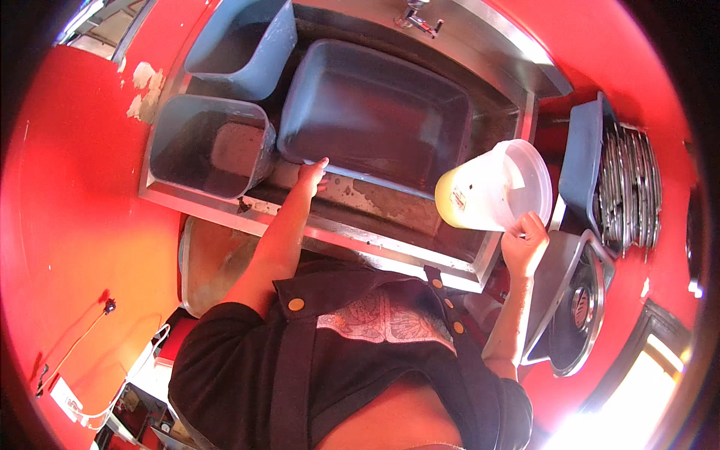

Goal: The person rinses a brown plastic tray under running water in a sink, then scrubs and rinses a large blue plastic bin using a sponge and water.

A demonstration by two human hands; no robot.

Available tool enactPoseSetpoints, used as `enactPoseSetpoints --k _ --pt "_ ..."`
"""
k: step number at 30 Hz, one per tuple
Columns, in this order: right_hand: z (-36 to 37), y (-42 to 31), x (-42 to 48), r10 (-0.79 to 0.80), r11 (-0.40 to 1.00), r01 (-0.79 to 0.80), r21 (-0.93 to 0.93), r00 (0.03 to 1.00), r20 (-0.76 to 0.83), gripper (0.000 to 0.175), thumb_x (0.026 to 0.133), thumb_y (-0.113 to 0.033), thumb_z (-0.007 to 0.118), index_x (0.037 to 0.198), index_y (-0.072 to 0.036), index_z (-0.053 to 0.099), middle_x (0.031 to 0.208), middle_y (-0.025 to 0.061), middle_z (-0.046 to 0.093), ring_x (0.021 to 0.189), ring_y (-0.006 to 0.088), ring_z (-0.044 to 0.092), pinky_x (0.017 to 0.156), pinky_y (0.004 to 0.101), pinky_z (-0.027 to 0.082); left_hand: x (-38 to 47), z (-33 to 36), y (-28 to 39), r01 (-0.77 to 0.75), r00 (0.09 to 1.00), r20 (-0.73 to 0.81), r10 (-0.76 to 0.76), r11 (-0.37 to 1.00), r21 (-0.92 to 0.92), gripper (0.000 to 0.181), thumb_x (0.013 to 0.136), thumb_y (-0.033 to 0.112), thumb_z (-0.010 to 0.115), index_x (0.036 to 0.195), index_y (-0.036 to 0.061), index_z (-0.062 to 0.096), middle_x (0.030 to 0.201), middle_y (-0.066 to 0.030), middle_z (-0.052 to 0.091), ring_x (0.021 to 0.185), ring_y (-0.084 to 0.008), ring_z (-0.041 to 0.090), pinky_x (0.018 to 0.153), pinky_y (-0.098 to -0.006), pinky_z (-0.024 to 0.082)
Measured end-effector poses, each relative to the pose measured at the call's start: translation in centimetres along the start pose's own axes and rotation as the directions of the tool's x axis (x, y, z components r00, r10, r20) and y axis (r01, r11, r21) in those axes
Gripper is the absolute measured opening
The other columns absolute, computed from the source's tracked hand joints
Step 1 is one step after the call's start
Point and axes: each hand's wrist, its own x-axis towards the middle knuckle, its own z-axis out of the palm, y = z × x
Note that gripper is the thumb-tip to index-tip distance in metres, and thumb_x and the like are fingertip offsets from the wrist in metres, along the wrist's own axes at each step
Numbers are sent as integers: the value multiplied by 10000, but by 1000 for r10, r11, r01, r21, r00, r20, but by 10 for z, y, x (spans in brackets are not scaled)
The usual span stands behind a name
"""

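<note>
My right hand (526,242) grips the rim of a translucent plastic bucket (484,191) on its near side. The bucket hangs over the right end of a metal sink, its mouth towards the upper right, and its bottom part looks yellow. A label with writing is on its wall. Across the sink lies a large blue-grey plastic tub (382,118), with a dark inside. My left hand (312,177) is at the tub's near left corner, thumb and fingers apart. Whether it touches the rim I cannot tell.
Two deep grey-blue bins (256,140) (242,45) stand left of the tub. A tap (419,22) is on the steel back wall. On the right are a blue tub (582,163), stacked metal trays (630,191) and a grey bin (554,298). The metal sink edge (394,247) runs before me.
</note>
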Motion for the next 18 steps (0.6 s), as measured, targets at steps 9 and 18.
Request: enactPoseSetpoints --k 9,18 --pt "7 21 39 -18 1000 17 -7 997 -72 154 548 95 455 607 8 343 586 136 337 516 270 357 481 325 313 -8 -91 15 -84 994 -49 94 982 166 682 677 470 702 1210 97 494 979 -73 559 847 -222 536 722 -411 426" --pt "35 72 70 70 992 -75 -106 996 -51 107 606 50 467 684 3 412 678 163 412 596 358 423 541 354 374 -192 -90 69 -702 388 -216 896 439 561 377 792 157 655 1136 32 562 1041 -131 613 948 -246 586 862 -371 434"
